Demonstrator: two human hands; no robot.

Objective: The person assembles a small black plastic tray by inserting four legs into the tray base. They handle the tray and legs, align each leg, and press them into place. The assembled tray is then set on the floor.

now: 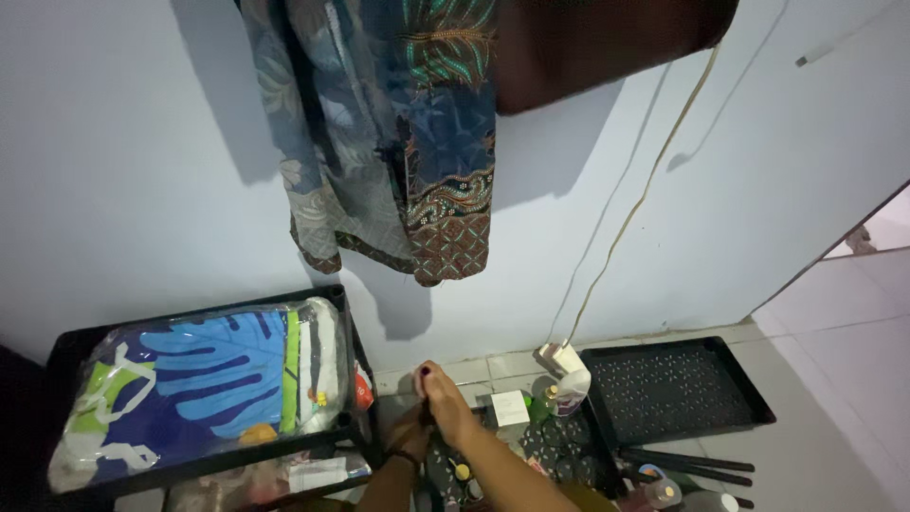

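My right hand [444, 396] is closed over the top of a thin black upright post [427, 415] beside the black rack [343, 313], thumb up with a dark nail. Just below it, my left hand [408, 442], with a dark band at the wrist, wraps around the same post and is partly hidden by the right hand. Under the hands lies a black perforated tray [559, 446] holding small bottles.
The rack's top shelf carries a clear bag with a blue leaf-print cloth [204, 379]. Patterned shirts [398, 133] hang on the wall above. On the floor are another black perforated tray [675, 389], loose black rods [687, 465], a white bottle [572, 384], a white box [509, 408] and a cable with a plug [552, 356].
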